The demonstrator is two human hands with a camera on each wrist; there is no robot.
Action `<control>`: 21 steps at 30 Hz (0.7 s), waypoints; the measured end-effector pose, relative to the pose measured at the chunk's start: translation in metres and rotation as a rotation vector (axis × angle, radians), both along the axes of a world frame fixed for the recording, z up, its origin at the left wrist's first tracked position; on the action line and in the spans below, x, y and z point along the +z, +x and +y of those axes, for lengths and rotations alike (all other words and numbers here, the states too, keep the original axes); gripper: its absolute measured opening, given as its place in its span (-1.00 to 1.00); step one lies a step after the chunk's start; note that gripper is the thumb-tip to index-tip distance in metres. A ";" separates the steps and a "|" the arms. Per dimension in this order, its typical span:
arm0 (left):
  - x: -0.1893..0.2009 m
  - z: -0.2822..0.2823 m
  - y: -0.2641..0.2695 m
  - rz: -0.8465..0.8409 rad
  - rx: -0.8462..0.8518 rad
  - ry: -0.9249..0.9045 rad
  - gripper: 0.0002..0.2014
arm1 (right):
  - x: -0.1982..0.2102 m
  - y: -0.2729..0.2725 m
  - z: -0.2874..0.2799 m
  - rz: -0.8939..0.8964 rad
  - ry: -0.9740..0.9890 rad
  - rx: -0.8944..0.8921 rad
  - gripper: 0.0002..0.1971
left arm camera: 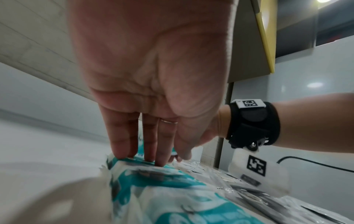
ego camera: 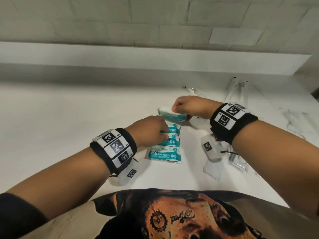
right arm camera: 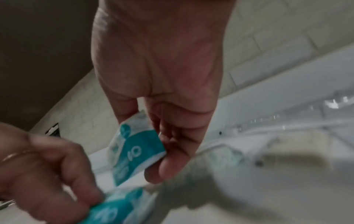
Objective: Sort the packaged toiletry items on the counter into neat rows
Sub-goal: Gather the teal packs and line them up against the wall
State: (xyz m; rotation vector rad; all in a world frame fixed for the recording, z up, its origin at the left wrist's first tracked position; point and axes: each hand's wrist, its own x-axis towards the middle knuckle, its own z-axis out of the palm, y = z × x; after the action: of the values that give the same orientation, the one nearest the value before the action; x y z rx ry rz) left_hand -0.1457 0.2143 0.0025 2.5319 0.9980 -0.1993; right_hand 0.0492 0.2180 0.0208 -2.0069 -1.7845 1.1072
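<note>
White counter [ego camera: 69,118] fills my head view, a low ledge [ego camera: 120,56] and pale tiled wall [ego camera: 103,19] behind it. Just nearer me than the left hand's contact sits a column of teal-and-white wipes packs [ego camera: 170,144], each touching the next; the nearest one reads MINI WIPES [ego camera: 164,155]. My left hand [ego camera: 151,131] rests on the far end of that column: the left wrist view shows its fingers [left arm camera: 122,136] straight and together, tips pressing the top of a pack [left arm camera: 145,169], holding nothing, thumb side blurred. My right hand [ego camera: 188,106] is just beyond the left, apart from it, and carries one more wipes pack [ego camera: 172,115] above the far end of the column. In the right wrist view that pack [right arm camera: 134,151] is pinched by its edge between the thumb [right arm camera: 168,166] and the curled fingers, so the grip is narrow and closed on the pack; I cannot tell whether its lower edge touches the pack below. To the right of the held pack, under and past my right forearm, lie clear and white sachets [ego camera: 236,159], loosely overlapping. Farther right of the grip, toward the ledge, are long thin clear-wrapped items [ego camera: 238,90], too pale to identify. Black wristbands with square markers [ego camera: 114,147] sit on both wrists.
</note>
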 end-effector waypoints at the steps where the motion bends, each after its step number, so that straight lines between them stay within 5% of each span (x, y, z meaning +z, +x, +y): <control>1: 0.000 0.000 0.000 0.001 -0.006 -0.002 -0.63 | -0.002 -0.005 0.000 0.050 -0.050 -0.020 -0.81; 7: 0.000 0.000 -0.002 0.003 -0.034 0.005 -0.59 | -0.003 -0.010 0.022 -0.071 -0.012 -0.061 -0.77; 13: 0.000 0.001 -0.002 0.014 -0.056 0.015 -0.58 | -0.008 -0.010 0.034 -0.422 0.126 0.220 -0.82; 17: 0.006 0.007 -0.001 0.017 -0.050 -0.013 -0.60 | 0.003 0.004 0.032 -0.321 0.243 0.113 -0.78; 19: 0.008 0.010 0.000 0.028 -0.054 -0.014 -0.62 | 0.005 0.003 0.025 -0.177 0.122 0.132 -0.63; 21: 0.008 0.010 0.000 0.034 -0.065 -0.015 -0.63 | -0.002 -0.004 0.018 -0.243 0.029 0.245 -0.47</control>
State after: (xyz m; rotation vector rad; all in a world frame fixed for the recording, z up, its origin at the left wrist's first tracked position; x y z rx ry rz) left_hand -0.1455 0.2245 0.0106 2.5573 0.9246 -0.2686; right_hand 0.0448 0.2363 0.0187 -2.0203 -2.2032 0.9240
